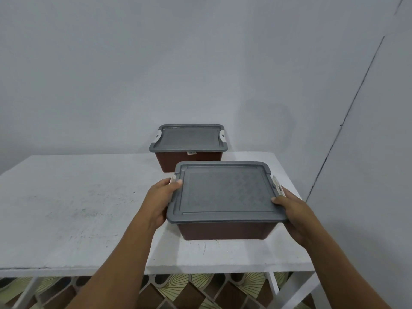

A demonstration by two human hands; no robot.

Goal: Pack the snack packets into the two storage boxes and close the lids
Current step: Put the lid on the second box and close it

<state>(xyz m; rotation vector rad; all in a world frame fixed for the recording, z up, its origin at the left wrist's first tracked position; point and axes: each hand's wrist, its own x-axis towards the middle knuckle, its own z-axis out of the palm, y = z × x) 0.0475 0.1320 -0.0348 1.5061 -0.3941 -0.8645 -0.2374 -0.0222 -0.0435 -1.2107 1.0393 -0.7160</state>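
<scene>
Two hands held the near box (225, 230) by its short ends. The left hand (159, 201) gripped the left end, thumb lying over the edge of the grey lid (225, 192) just beside a white latch (172, 179), with the other fingers wrapped round the side and hidden from view. The right hand (294, 217) gripped the right end in the same way, thumb on the lid's rim below the second white latch (277, 185), which stood tilted outward. The lid lay flat on the brown box. Whether the box rested on the white counter (78, 208) or was raised just off it could not be told. It sat toward the counter's right front part. Just behind it and slightly to the left stood the far box (189, 161), also brown, its own grey cover (189, 138) on and a small label (191, 153) at the front rim. A pale wall (200, 63) rose behind the counter, and a patterned floor (178, 288) showed beneath it.
</scene>
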